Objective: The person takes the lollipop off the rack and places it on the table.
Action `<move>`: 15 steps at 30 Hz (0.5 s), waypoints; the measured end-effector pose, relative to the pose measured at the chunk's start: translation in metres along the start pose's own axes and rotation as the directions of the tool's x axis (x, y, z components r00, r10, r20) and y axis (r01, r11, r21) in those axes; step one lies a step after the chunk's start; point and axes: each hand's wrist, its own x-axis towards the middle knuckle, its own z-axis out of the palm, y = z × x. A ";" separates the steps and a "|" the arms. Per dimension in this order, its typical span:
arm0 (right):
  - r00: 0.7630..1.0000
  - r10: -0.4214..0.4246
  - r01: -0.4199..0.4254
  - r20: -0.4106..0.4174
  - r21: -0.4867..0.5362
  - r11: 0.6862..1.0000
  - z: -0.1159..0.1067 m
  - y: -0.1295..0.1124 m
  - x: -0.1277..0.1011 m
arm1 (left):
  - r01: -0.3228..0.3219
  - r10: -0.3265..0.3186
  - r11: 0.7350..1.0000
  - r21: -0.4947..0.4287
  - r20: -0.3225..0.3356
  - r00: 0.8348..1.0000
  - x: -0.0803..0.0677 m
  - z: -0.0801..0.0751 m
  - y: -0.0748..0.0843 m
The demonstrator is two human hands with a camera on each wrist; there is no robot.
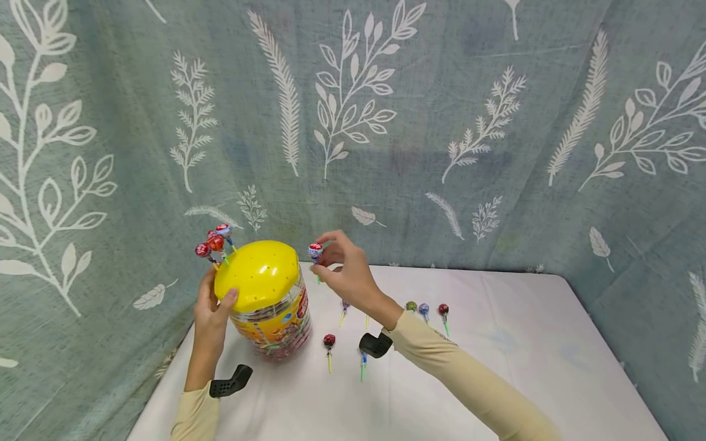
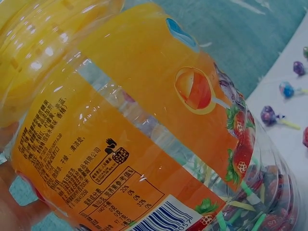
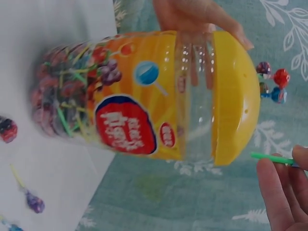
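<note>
A large clear plastic candy jar with an orange label stands tilted on the table, lollipops filling its lower part. Its domed yellow lid has small holes. Several wrapped lollipops stick up from the lid's left side, sticks inserted. My left hand grips the jar from the left, thumb on the lid's edge and fingers behind. To the right of the lid, my right hand pinches a red-and-blue lollipop. In the right wrist view its green stick points toward the lid, apart from it.
On the white table lie several loose lollipops, among them a dark red one near the jar and another red one farther right. A grey-green leaf-patterned curtain hangs behind and around the table.
</note>
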 end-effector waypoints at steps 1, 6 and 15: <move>1.000 0.009 -0.009 0.003 0.006 1.000 -0.002 0.002 -0.002 | -0.003 0.003 1.000 -0.007 0.001 1.000 0.000 0.000 0.000; 0.999 0.043 -0.043 0.006 0.028 0.999 -0.012 0.007 -0.011 | -0.003 0.003 1.000 -0.025 -0.002 1.000 0.001 0.001 0.000; 0.993 0.118 -0.118 0.007 0.039 0.992 -0.027 0.015 -0.028 | 0.008 -0.008 1.000 0.014 -0.028 1.000 -0.001 0.002 0.001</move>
